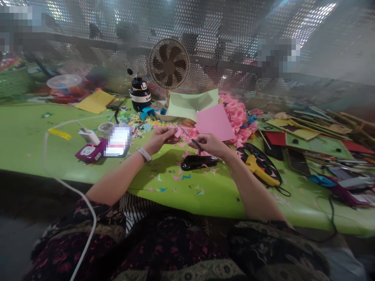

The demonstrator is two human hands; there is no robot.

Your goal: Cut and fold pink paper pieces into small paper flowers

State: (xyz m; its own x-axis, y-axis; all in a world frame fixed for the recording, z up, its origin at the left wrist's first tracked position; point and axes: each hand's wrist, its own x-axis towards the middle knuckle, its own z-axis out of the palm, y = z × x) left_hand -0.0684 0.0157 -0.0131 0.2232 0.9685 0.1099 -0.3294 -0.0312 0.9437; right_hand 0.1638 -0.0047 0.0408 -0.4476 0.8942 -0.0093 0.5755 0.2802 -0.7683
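Between the thumb and fingers of my left hand [163, 137] is a small piece of pink paper [178, 133]. My right hand [209, 143] grips dark-handled scissors [197, 144], whose thin blades point up and left toward that piece. Just below my right hand lies a black stapler [197, 162]. Pink, blue and white paper scraps [176, 177] are strewn on the green tabletop around it. Behind my hands lie a pink paper sheet [215, 121] and a pale green sheet [191, 102], with a heap of folded pink paper pieces [234, 113] beside them.
A fan [169, 64] and a dark jug [140, 95] stand at the back. Left are a lit phone [118, 141] and a purple power adapter [90, 153] with a white cable. A yellow-handled tool [262, 171] and piled cards [316, 144] lie right.
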